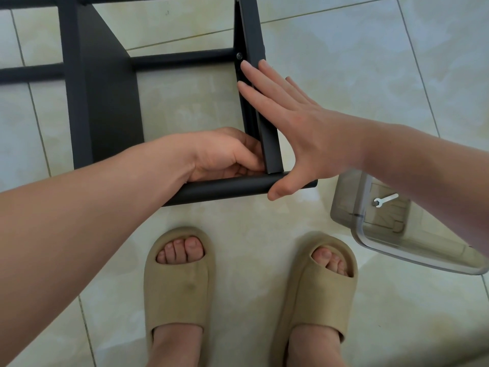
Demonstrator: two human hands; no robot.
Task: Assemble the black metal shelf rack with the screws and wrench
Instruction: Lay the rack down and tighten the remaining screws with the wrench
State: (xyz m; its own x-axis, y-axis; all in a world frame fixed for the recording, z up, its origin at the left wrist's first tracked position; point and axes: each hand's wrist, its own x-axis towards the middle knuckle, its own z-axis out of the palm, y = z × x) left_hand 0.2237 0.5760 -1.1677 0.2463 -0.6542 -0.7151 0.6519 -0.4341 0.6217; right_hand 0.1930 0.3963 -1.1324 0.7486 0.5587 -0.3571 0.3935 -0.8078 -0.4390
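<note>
Left hand [227, 154] curls around black metal shelf rack [105, 102] corner; right hand [291, 123] presses flat, fingers straight.
Probably rigid, slick steel: grip joint beside fingers.

Clear tile to the right, black bars on the left

Bare floor [344, 62] lies open right of the upright [270, 144]. Inside the rack [105, 115], the tile gap is fenced by panel, crossbar and tube [225, 188]. The left hand [225, 154] curls into its near corner, gripping the upright's foot, and the right hand [296, 123] lies flat along the upright's outer face. A clear box [346, 197] sits near the tube's end, and slippers [180, 274] stand near the tube.
</note>
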